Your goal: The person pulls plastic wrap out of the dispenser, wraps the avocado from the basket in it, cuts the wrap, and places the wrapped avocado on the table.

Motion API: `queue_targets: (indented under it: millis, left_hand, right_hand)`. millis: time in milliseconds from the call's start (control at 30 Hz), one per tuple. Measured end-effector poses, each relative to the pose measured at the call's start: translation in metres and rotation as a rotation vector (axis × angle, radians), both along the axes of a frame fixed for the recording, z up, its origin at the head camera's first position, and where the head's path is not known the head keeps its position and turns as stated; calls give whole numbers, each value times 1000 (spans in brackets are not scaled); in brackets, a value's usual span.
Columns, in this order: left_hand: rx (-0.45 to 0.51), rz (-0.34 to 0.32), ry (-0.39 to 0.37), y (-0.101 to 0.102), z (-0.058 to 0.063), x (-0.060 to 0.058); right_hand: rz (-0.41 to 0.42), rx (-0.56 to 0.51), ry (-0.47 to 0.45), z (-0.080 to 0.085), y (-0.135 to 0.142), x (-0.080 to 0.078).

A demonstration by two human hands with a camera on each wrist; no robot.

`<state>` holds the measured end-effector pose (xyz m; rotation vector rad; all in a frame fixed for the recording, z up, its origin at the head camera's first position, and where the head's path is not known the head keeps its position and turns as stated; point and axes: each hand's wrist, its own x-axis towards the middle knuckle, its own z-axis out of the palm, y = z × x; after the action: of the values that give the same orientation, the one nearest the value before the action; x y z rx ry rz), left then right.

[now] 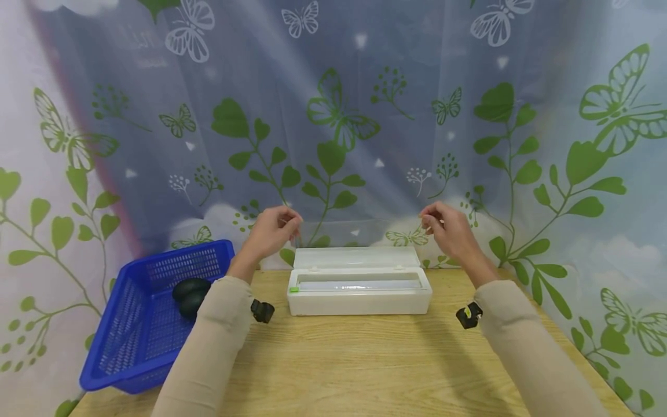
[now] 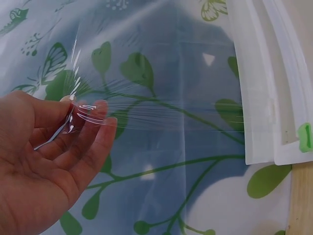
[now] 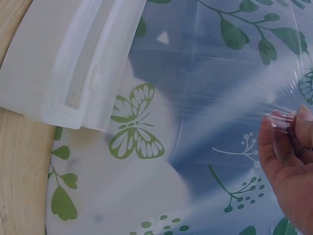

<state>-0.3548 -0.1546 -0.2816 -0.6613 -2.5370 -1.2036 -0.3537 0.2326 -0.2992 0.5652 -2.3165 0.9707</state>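
A sheet of clear cling film (image 2: 161, 110) runs from a white cling film dispenser (image 1: 359, 304) up to both hands. My left hand (image 1: 272, 231) pinches one corner of the film between thumb and fingers, above the dispenser's left end. The other corner is pinched by my right hand (image 1: 452, 231), beyond the right end. In both wrist views the film is drawn into tight creases near the fingertips. The dispenser's lid (image 1: 356, 258) stands raised at the back, and a green slider (image 1: 294, 289) sits at the left of its front edge.
On the left of the wooden table (image 1: 354, 365) stands a blue plastic basket (image 1: 127, 370) holding dark green, rounded produce (image 1: 190, 289), partly hidden behind the left sleeve. A curtain (image 1: 396, 191) printed with leaves and butterflies hangs right behind the table.
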Motion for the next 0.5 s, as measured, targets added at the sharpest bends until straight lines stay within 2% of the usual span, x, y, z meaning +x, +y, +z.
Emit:
queue_targets:
  millis: [500]
  left_hand:
    - [5, 21, 25, 0, 20, 9]
  right_hand:
    - [9, -30, 49, 19, -1, 8]
